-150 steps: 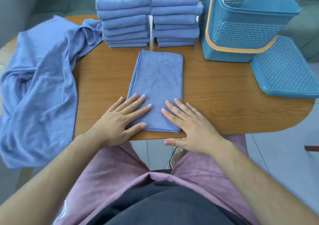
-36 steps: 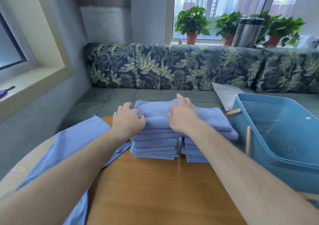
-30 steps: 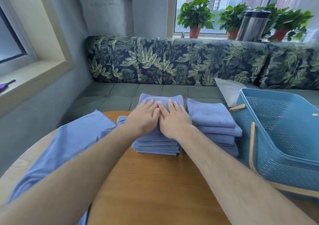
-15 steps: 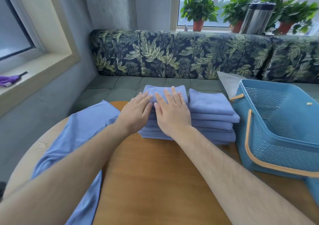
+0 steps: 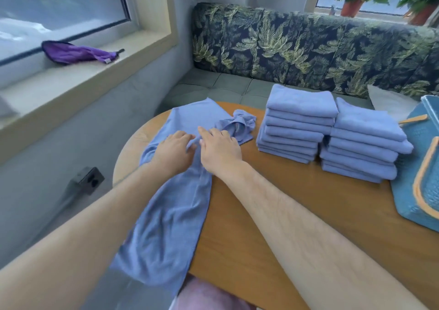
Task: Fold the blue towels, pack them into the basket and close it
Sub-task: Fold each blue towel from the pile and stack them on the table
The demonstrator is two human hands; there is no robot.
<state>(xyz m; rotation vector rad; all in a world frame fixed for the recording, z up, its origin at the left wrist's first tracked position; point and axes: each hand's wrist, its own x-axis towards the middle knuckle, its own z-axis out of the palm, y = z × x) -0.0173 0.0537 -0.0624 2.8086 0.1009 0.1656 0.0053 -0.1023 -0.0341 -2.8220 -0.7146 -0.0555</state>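
An unfolded blue towel (image 5: 175, 214) lies along the left side of the round wooden table (image 5: 285, 205) and hangs over its near edge; its far end is crumpled. My left hand (image 5: 174, 153) sits on this towel with fingers curled into a raised fold. Beside it, my right hand (image 5: 219, 151) rests on the cloth with its index finger straight, touching the crumpled part. Two stacks of folded blue towels stand at the back, the left stack (image 5: 297, 124) and the right stack (image 5: 365, 143). The blue basket (image 5: 408, 191) with an orange handle is cut off by the right edge.
A leaf-patterned sofa (image 5: 308, 48) runs behind the table. On the window sill at the left lies a purple folded umbrella (image 5: 76, 53). A dark socket box (image 5: 89, 179) sits low on the wall. Bare tabletop shows between my right arm and the basket.
Both hands left the top of the left stack and moved left onto the unfolded towel. My view swung left and down, so the basket slid to the right edge.
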